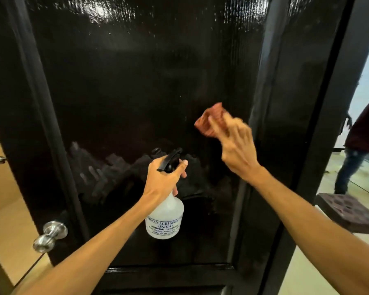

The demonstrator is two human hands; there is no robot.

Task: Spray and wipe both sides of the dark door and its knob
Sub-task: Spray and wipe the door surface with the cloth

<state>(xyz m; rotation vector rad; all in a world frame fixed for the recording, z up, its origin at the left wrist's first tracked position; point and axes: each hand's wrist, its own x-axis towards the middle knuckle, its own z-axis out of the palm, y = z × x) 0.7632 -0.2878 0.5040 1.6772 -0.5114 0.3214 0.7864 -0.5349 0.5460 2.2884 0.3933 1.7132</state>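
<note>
The glossy dark door (126, 86) fills the view, with wet streaks across its middle panel. Its silver knob (49, 236) sticks out at the lower left edge. My left hand (164, 179) grips the neck of a clear spray bottle (165, 218) with a black trigger head, held in front of the panel. My right hand (234, 145) holds a bunched reddish-orange cloth (211, 120) against the door, right of centre and above the bottle; hand and cloth look blurred.
Another person (358, 145) in dark clothes stands in the room beyond the door's right edge, beside a dark brown stool (347, 211). A second small knob (1, 159) shows on a light wooden surface at the far left. Pale floor lies below.
</note>
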